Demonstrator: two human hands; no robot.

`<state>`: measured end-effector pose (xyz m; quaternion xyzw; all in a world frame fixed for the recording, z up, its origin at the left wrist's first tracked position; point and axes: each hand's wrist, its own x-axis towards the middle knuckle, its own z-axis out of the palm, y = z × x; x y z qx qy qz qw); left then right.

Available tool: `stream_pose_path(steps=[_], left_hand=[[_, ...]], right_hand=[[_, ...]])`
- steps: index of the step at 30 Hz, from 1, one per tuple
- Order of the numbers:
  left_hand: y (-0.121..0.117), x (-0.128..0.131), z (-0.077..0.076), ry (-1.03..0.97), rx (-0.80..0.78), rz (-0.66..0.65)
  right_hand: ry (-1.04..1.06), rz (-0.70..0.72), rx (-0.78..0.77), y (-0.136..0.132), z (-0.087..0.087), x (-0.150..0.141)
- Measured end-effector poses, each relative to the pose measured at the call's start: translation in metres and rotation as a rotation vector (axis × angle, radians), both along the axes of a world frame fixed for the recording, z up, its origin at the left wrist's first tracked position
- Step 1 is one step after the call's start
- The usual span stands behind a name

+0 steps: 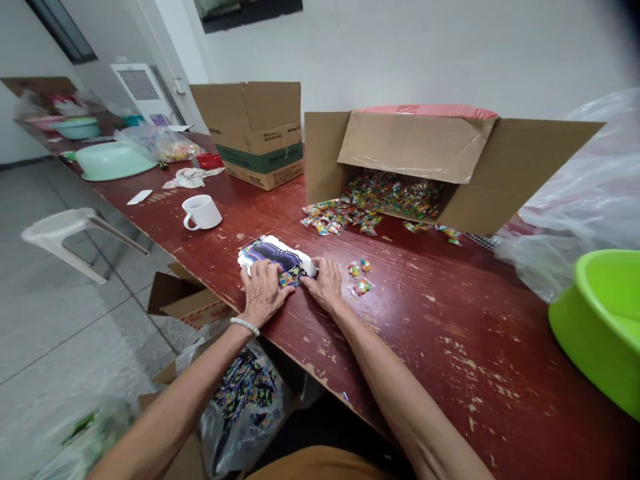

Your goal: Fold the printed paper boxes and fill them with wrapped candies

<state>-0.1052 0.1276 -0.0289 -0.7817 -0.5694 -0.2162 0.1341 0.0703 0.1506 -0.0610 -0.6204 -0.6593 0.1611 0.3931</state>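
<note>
A stack of printed, dark purple and white packets point(273, 252) lies on the red table near its front edge. My left hand point(263, 287), with a beaded bracelet at the wrist, rests on the stack's near side, fingers curled onto it and thumb stretched to the right. The right end of the stack is gripped by my right hand point(326, 283), its thumb pointing towards the left one. A colourful printed part shows between the two hands. Just right of my right hand lie three small clear packets of coloured candies point(361, 287).
An open carton point(415, 147) on its side spills many candy packets point(330, 217). Behind stand another carton point(260, 140) and a white mug point(201, 212). A green basin point(600, 327) is at right. Below the table edge sits a bag of printed packets point(247, 393); a white stool point(70, 233) stands left.
</note>
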Motion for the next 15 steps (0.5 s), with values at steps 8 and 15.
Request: stream_pose_path(steps=[8, 15], left_hand=[[-0.001, 0.001, 0.009, -0.046, -0.030, -0.002], [-0.008, 0.013, 0.027, -0.411, -0.227, -0.026]], right_hand=[[0.115, 0.027, 0.038, -0.004, 0.004, 0.003], [0.314, 0.053, 0.018, -0.007, 0.008, 0.003]])
